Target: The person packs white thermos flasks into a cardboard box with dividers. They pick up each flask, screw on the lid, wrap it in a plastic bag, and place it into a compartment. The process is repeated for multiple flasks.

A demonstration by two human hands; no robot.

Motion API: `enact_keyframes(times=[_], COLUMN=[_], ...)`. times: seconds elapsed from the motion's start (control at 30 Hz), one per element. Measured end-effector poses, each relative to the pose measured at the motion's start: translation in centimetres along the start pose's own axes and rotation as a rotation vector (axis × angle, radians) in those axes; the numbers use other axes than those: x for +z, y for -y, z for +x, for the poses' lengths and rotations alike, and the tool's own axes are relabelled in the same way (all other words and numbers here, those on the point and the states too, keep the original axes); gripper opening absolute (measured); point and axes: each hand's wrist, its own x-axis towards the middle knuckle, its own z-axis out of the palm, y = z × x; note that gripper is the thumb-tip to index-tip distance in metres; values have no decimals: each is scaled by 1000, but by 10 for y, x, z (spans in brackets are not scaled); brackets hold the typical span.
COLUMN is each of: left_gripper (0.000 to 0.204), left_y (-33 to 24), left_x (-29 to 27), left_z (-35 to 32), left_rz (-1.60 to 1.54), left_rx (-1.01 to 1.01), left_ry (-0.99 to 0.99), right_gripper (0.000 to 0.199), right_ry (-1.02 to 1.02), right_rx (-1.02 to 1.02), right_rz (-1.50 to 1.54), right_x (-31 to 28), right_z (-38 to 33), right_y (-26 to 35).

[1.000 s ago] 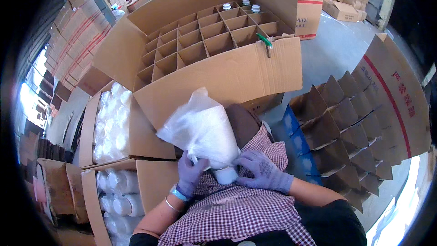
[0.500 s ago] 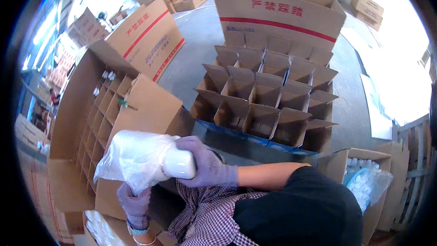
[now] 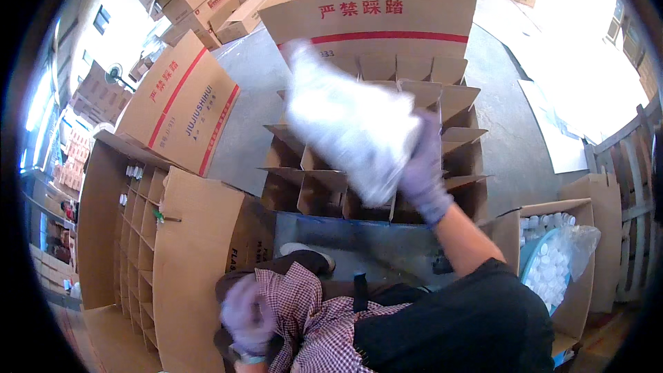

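Note:
My right hand [image 3: 425,173], in a pale purple glove, is closed on the lower right end of a white bottle-shaped item in a plastic bag [image 3: 345,121]. Motion blurs this item, which tilts over the divided carton [image 3: 373,217] ahead of me and hides several of its compartments. Upright cardboard dividers [image 3: 459,135] split that carton into a grid. Down by my lap, my left hand [image 3: 248,314] wears a matching glove. Its fingers are loosely curled and a little blurred, with nothing seen in them, beside the checkered cloth [image 3: 304,297].
To the left stands another divided carton [image 3: 200,235] with a few white-topped items at its far end. At right, an open box [image 3: 577,304] holds a blue basin [image 3: 528,262] of small white caps and a plastic bag. Stacked cartons [image 3: 204,3] stand behind; a wooden pallet [image 3: 632,200] leans at far right.
My right hand has carried the bagged white item up and away from my lap, over the divided carton. My left hand has let go of the bag and moved right, to my lap.

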Motion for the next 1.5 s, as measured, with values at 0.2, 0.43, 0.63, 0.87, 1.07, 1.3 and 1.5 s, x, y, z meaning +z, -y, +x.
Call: enact_keyframes(times=[0.2,0.43,0.63,0.87,1.07,1.3,1.5], left_gripper=[37,44,32,42,74,74,74], left_y=[150,18,-86,-217,-151,-159,-119], left_x=[-104,-230,-241,-303,-222,-239,-279], left_z=[-195,-412,-437,-541,-547,-564,-336], left_rz=[25,66,573,827,550,704,1046], left_rx=[-793,-1323,-1434,-1822,-2009,-1697,-1143], left_ry=[-272,-890,-977,-894,-32,-778,-768], right_gripper=[75,56,39,35,45,46,59], right_ry=[-176,477,368,594,1237,1504,1686], right_rx=[170,118,-297,-513,-207,-536,-401], right_rz=[-572,-712,-336,-29,457,746,1027], right_x=[-94,4,-33,215,255,259,218], right_z=[93,126,210,-111,-218,-251,-256], right_y=[-99,-230,-356,-55,95,211,287])
